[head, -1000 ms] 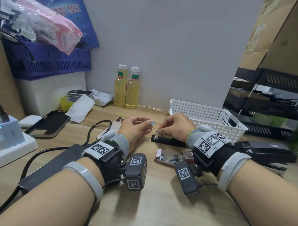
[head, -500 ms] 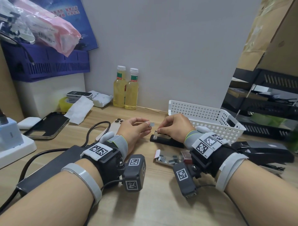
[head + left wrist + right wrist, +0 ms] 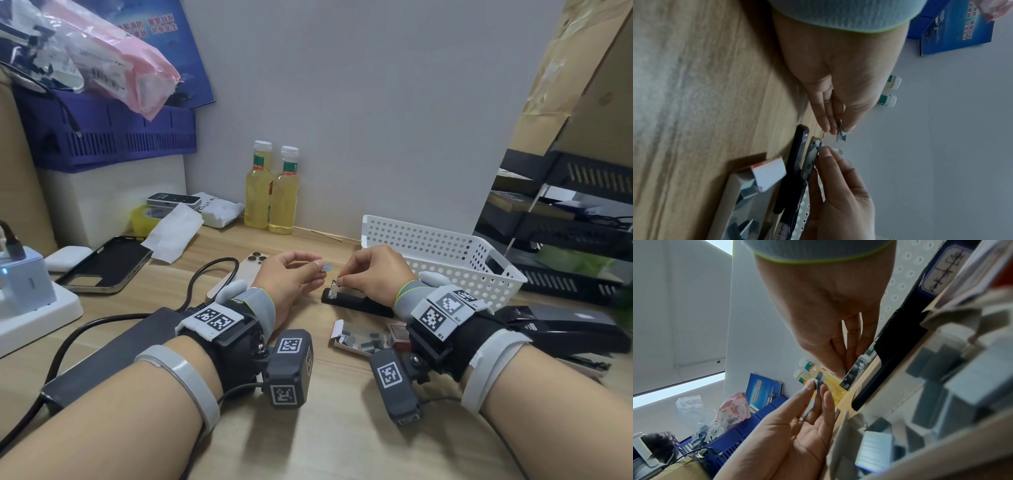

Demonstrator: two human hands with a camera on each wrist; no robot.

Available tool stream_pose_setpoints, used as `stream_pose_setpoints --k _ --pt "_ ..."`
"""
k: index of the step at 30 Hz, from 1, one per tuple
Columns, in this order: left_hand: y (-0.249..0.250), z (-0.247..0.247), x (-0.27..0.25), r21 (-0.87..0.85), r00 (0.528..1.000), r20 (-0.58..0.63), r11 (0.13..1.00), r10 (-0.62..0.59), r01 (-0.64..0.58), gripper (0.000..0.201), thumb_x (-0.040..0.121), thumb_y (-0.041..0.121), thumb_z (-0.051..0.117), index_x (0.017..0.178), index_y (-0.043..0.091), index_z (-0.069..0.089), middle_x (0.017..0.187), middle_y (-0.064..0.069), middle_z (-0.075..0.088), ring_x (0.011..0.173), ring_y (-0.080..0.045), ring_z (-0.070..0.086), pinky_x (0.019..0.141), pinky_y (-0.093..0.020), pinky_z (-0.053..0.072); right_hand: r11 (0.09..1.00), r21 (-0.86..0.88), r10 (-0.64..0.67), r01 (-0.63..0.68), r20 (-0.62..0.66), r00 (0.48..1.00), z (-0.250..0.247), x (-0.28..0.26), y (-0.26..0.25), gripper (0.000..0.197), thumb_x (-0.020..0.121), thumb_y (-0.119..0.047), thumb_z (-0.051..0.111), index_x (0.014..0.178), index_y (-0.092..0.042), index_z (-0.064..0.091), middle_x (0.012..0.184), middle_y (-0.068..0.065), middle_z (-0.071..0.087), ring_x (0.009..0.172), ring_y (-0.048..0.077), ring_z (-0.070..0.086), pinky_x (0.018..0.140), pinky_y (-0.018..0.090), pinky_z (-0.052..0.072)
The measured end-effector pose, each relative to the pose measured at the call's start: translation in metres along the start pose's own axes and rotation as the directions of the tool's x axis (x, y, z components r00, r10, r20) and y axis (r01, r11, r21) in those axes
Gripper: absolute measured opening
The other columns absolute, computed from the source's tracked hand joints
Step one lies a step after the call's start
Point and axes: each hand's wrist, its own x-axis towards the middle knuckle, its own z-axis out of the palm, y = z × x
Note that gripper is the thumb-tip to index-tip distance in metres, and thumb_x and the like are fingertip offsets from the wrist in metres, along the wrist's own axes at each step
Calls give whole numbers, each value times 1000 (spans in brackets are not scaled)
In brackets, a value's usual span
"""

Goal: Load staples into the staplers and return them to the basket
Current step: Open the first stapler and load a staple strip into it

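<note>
A small black stapler (image 3: 356,302) lies on the wooden desk in front of the white perforated basket (image 3: 442,255). My right hand (image 3: 342,281) pinches the front end of its metal magazine (image 3: 857,369). My left hand (image 3: 317,265) hovers just left of it and pinches a short grey strip of staples (image 3: 327,267) between thumb and fingers. The left wrist view shows that staple strip (image 3: 840,134) a little off the stapler's (image 3: 795,162) open front. An open box of staples (image 3: 363,340) lies near my right wrist.
A larger black stapler (image 3: 565,325) lies at the right, beside the basket. Two yellow bottles (image 3: 270,192) stand by the wall. A phone (image 3: 251,270), a cable (image 3: 205,270), a phone case (image 3: 106,267) and a power strip (image 3: 30,308) lie to the left. Black trays (image 3: 565,222) stand at the right.
</note>
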Motion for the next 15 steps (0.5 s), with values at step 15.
stream_pose_setpoints --k 15 --pt "-1 1 0 -33 998 64 999 -6 8 20 86 0 72 106 -4 67 97 -23 71 88 -26 73 84 -32 61 955 279 103 -99 4 995 -2 5 -5 18 93 -26 64 82 -16 74 77 0 77 68 15 72 72 32 61"
